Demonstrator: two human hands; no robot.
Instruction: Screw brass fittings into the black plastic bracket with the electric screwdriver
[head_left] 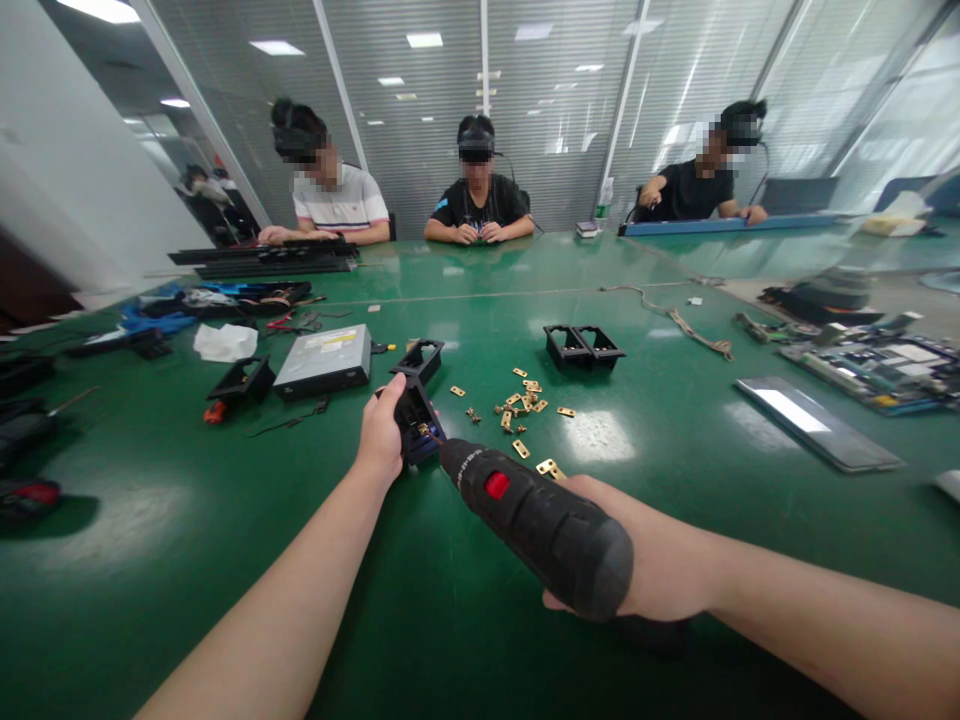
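Note:
My left hand (384, 432) grips a black plastic frame (417, 418) by its left side, tilted up off the green table. Wrapped round the handle of a black power screwdriver (536, 525) is my right hand (660, 550); the tool's body hides most of its fingers. The bit's tip meets the inside of the frame near a small brass-coloured piece (424, 430). Whether the bit sits in a screw is too small to tell. Just beyond the tool lie several brass plates (521, 449) and small screws (472, 414), scattered loosely.
More black frames (583, 346) stand on the green table (480, 285), another (420, 360) right behind my left hand. A disc drive (326, 358) and white tissue (225, 342) lie left. At right are a dark flat panel (817, 422) and circuit boards (885, 365). Three people sit opposite.

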